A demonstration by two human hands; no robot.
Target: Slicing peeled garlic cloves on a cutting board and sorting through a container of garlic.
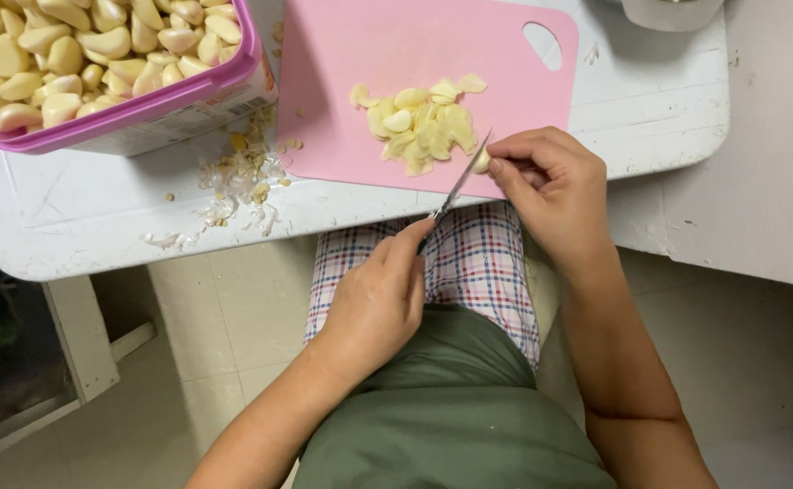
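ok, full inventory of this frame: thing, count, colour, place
cutting board: one, pink, on the table, top centre
garlic slices: a pile, pale yellow, on the board
tub: one, purple rim, top left, full of peeled cloves
garlic skins: scattered, whitish, table between tub and board
table: one, white, scuffed
knife: one, thin blade, in left hand
garlic clove: one, pale, pinched by right hand
left hand: grips knife
right hand: at board's near edge

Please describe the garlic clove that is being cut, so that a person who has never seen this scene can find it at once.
Find the pink cutting board on the white table, then go to its near right edge. There the right hand pinches one peeled garlic clove at its fingertips, with the knife from the left hand against it. Unlike the pile of garlic slices beside it, it is held.
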